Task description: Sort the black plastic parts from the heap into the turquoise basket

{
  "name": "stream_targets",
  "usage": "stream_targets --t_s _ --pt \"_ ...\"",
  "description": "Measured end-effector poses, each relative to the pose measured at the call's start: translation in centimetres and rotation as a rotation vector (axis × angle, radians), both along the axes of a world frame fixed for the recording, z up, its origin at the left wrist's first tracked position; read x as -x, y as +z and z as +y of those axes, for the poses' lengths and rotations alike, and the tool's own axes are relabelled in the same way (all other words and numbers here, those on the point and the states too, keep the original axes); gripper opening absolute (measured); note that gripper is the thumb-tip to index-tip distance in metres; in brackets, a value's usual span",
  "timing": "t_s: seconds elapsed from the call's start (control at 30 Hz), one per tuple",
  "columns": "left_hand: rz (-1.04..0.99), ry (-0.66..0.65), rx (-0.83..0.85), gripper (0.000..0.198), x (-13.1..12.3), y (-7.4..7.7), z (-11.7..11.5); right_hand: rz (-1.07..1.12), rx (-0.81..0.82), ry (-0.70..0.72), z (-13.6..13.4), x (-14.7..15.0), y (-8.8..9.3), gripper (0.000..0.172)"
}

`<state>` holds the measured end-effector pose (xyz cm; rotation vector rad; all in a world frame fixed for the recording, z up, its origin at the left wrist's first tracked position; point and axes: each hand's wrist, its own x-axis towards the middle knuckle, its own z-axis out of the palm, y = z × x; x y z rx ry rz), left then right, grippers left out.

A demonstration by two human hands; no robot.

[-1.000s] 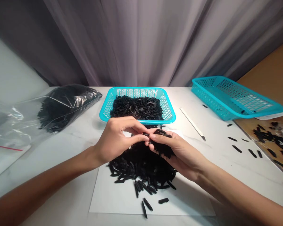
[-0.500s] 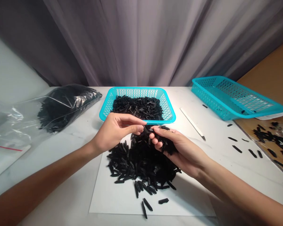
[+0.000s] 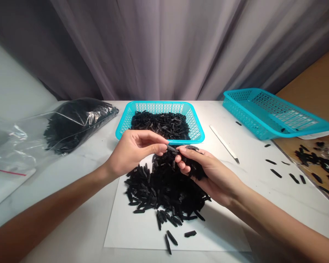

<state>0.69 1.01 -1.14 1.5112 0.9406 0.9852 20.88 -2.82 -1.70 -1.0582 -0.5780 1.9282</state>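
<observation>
Between thumb and fingertips, my left hand (image 3: 142,149) pinches one end of a small black elongated piece (image 3: 172,149). The thumb and index finger of my right hand (image 3: 205,164) meet the piece's other end, while its curled fingers and palm cup several more black pieces (image 3: 196,168). Both hands hover over a heap of the same black pieces (image 3: 167,190) spread on a white sheet (image 3: 126,233). Just behind the hands stands a blue plastic basket (image 3: 200,137) holding many such pieces. What exactly the pieces are, I cannot make out.
A clear plastic bag (image 3: 79,122) full of black pieces lies at left. On the right are a white pen-like tool with a dark tip (image 3: 224,144), a second blue basket (image 3: 244,109) holding a few pieces, and scattered pieces (image 3: 275,173). A grey curtain (image 3: 164,51) hangs behind.
The small black piece between my hands now lies more across, spanning both sets of fingertips. My right fingers have shifted slightly; the heap and baskets look the same.
</observation>
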Motion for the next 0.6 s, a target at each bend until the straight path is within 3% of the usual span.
stream_targets --t_s 0.1,0.2,0.27,0.37,0.5,0.6 --pt "0.077 0.13 -0.068 0.016 0.2 -0.7 0.6 0.004 0.005 -0.002 -0.1 0.1 0.0 0.013" --pt "0.239 0.344 -0.267 0.02 0.6 -1.9 1.5 -0.005 0.008 -0.005 -0.2 0.1 0.0 0.016" --pt "0.35 0.398 -0.412 0.027 0.9 -2.4 1.8 -0.01 0.004 0.003 -0.2 0.1 0.0 0.018" --pt "0.39 0.291 -0.484 0.042 0.7 -2.3 1.3 -0.018 -0.018 0.015 -0.2 0.0 0.1 0.017" --pt "0.341 0.016 -0.401 0.02 -0.3 -1.0 -0.7 -0.076 -0.071 0.033 -0.3 0.1 0.3 0.02" --pt "0.275 -0.029 -0.32 0.011 -0.8 -0.4 -1.6 -0.122 -0.127 0.051 -0.4 0.2 0.5 0.022"
